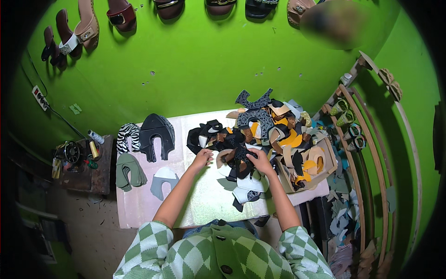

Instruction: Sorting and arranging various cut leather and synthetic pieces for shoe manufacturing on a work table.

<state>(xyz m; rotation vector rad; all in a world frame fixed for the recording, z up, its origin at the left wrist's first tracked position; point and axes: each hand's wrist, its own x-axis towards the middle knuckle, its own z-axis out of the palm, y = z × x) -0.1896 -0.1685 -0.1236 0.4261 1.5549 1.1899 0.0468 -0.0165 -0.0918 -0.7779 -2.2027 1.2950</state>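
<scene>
My right hand [260, 161] is at the near side of a heap of cut shoe-upper scraps, its fingers closed on the edge of a black patterned scrap [242, 157]. To its left, my left hand [202, 159] hovers over the pale tabletop [204, 204] with fingers apart and nothing visible in them. Black scraps [200, 138] lie just beyond it. Below the right hand are a white scrap [241, 192] and several dark offcuts. Tan and brown pieces [224, 159] lie between the hands.
Stacked horseshoe-shaped pieces stand at left: black [157, 135], zebra-striped [128, 138], green [130, 171] and grey [163, 183]. A cardboard box [327, 160] of scraps is at right, beside a wooden rack [367, 186]. A small side table [95, 179] holds spools. Sandals [121, 16] hang on the green wall.
</scene>
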